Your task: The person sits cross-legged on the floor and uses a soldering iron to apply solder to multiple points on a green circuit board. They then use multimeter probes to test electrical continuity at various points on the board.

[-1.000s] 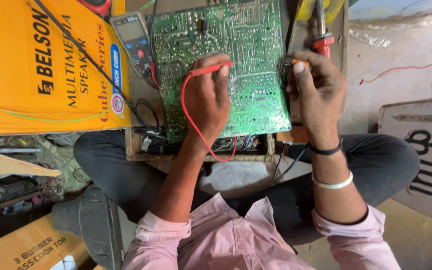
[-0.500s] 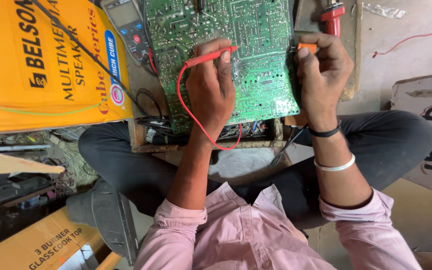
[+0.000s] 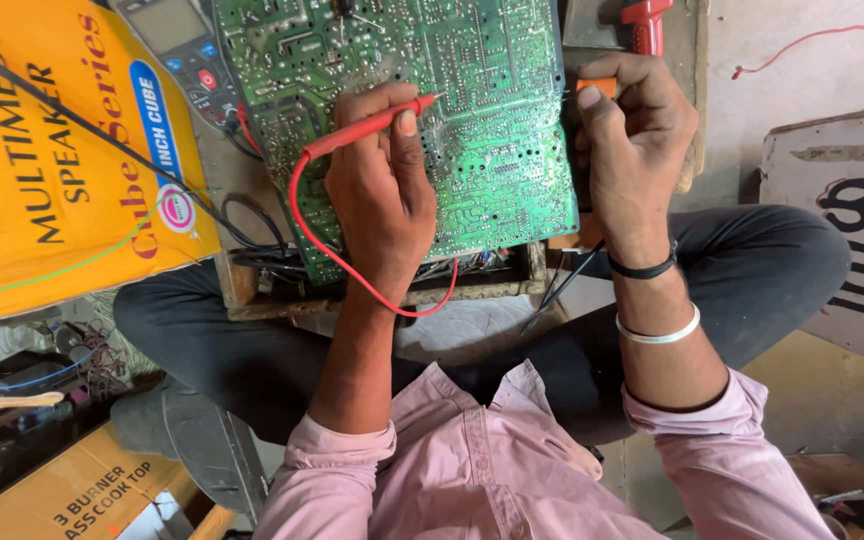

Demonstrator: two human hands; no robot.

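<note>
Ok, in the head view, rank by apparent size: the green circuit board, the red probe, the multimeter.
1. green circuit board, by far the largest.
2. red probe, in the left hand.
3. multimeter; cropped by the frame, so its rank is unsure.

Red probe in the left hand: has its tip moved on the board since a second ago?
Yes. The red probe tip has slid rightward across the green circuit board, toward its right edge.

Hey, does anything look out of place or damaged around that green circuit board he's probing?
Nothing looks damaged. The green circuit board lies solder side up, tilted on a wooden frame, with loose wires bunched under its near edge. The left hand holds a red probe to it; the right hand grips something orange at its right edge.
</note>
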